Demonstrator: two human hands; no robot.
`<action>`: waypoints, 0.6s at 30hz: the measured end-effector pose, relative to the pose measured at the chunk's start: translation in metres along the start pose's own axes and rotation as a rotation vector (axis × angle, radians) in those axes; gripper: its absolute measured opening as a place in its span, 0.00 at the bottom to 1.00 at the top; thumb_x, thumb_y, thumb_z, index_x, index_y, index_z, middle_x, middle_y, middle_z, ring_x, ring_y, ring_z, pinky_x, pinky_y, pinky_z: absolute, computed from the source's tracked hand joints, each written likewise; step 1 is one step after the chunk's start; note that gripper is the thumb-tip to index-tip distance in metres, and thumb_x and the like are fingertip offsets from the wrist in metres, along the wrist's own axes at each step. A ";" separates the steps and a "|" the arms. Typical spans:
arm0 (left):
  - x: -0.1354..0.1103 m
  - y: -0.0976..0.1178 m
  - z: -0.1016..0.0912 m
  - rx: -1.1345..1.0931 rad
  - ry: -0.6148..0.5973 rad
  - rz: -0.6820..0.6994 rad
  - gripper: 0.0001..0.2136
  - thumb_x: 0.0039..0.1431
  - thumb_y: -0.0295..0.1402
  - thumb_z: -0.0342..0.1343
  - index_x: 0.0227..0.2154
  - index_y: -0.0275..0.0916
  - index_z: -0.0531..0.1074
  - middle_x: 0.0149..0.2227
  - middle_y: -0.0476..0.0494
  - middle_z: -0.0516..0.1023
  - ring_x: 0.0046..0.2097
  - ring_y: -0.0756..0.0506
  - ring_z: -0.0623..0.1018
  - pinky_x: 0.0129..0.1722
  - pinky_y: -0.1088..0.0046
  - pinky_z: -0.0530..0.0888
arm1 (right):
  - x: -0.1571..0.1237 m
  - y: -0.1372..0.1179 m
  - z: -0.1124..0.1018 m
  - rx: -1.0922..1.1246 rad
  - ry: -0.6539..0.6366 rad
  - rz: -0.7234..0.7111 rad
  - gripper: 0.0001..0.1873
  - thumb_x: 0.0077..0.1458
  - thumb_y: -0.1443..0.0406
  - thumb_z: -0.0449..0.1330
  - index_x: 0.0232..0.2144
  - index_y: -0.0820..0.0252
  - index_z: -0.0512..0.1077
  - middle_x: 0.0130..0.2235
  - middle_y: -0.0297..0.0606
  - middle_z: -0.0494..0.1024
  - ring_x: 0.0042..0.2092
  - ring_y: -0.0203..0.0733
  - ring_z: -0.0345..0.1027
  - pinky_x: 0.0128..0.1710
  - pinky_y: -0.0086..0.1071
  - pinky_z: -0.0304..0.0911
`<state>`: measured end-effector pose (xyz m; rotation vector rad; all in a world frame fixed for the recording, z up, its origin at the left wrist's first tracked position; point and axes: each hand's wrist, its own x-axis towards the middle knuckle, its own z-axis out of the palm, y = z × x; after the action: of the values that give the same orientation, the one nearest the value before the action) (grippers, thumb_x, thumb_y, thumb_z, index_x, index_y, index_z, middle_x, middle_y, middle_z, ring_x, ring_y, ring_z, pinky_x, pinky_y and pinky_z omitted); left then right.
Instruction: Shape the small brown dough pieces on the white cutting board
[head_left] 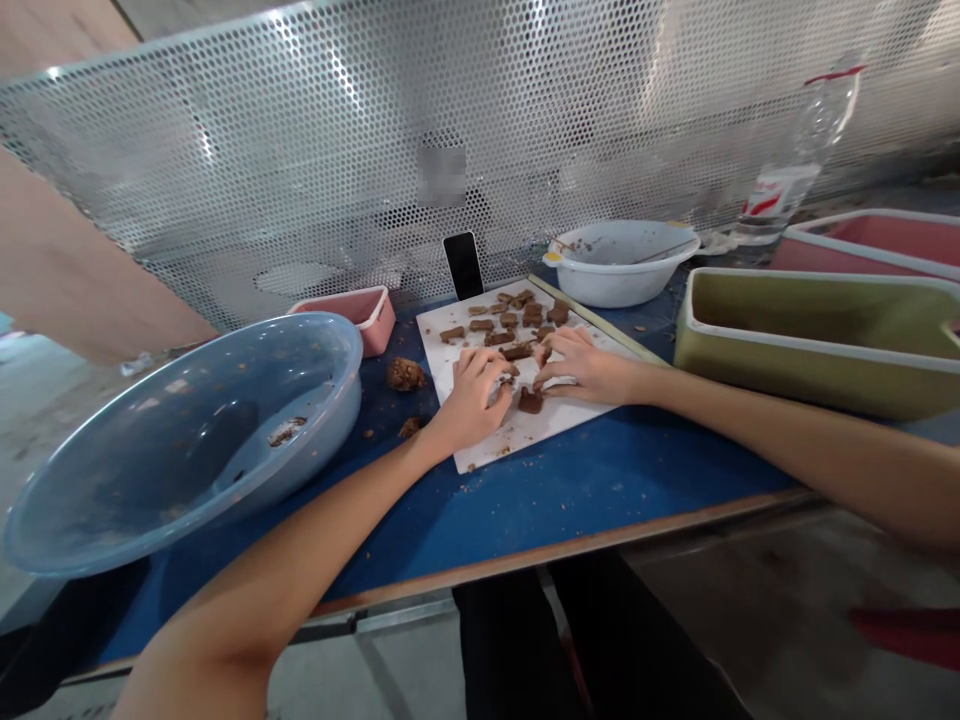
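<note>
My left hand (474, 400) rests low over a white board (480, 455), its fingers curled and thumb bent in. Some brown material shows at its fingertips, but what they grip is partly hidden. My right hand (581, 365) faces it from the right, fingers bent around a brown piece at their tips. Between the hands, near the right thumb, lies a small brown block (531, 400) of dough-like or clay-like stuff. Just beyond the fingers is a longer brown piece (517, 352). Several more shaped brown pieces (508, 321) are spread over the board's far half.
A large blue basin (322, 430) stands left, beside a brown lump (406, 374) and a pink box (379, 325). A phone (463, 265) leans against the perforated metal screen (337, 190). Rightward are a white basin (622, 285), a green bin (787, 365) and a bottle (780, 195).
</note>
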<state>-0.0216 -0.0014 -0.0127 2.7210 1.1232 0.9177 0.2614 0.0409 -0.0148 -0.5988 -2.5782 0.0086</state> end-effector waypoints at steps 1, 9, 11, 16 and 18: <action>0.000 0.000 0.000 0.000 0.001 0.003 0.09 0.73 0.29 0.51 0.52 0.42 0.73 0.57 0.36 0.75 0.63 0.34 0.69 0.67 0.47 0.68 | 0.000 -0.001 -0.001 -0.015 -0.001 -0.015 0.17 0.76 0.52 0.58 0.48 0.50 0.85 0.53 0.48 0.77 0.56 0.57 0.66 0.58 0.53 0.62; 0.001 -0.001 0.001 0.015 0.007 0.002 0.10 0.71 0.28 0.53 0.51 0.43 0.74 0.57 0.37 0.75 0.62 0.34 0.69 0.68 0.46 0.67 | 0.000 -0.011 -0.012 -0.117 -0.041 -0.024 0.19 0.77 0.53 0.56 0.47 0.52 0.84 0.53 0.49 0.77 0.57 0.58 0.66 0.58 0.54 0.60; 0.000 -0.001 0.001 0.013 0.009 0.002 0.10 0.71 0.28 0.52 0.51 0.43 0.74 0.57 0.37 0.75 0.62 0.34 0.69 0.68 0.46 0.68 | 0.000 -0.011 -0.013 -0.093 -0.026 -0.018 0.18 0.76 0.52 0.57 0.47 0.52 0.85 0.54 0.48 0.77 0.57 0.58 0.66 0.58 0.54 0.60; 0.000 -0.003 0.002 0.010 0.001 -0.005 0.10 0.70 0.27 0.53 0.51 0.42 0.74 0.57 0.37 0.74 0.63 0.34 0.69 0.67 0.48 0.68 | 0.000 -0.012 -0.015 -0.061 -0.037 -0.038 0.19 0.77 0.52 0.57 0.45 0.53 0.84 0.52 0.48 0.76 0.57 0.58 0.66 0.57 0.54 0.62; -0.001 -0.003 0.002 0.016 0.002 -0.004 0.10 0.71 0.27 0.53 0.51 0.42 0.74 0.57 0.37 0.75 0.63 0.34 0.69 0.67 0.48 0.68 | 0.001 -0.014 -0.015 -0.054 -0.045 -0.029 0.18 0.76 0.52 0.57 0.44 0.53 0.84 0.52 0.47 0.76 0.56 0.58 0.66 0.57 0.55 0.62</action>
<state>-0.0229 0.0008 -0.0153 2.7299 1.1402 0.9146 0.2623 0.0269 0.0007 -0.5866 -2.6378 -0.0575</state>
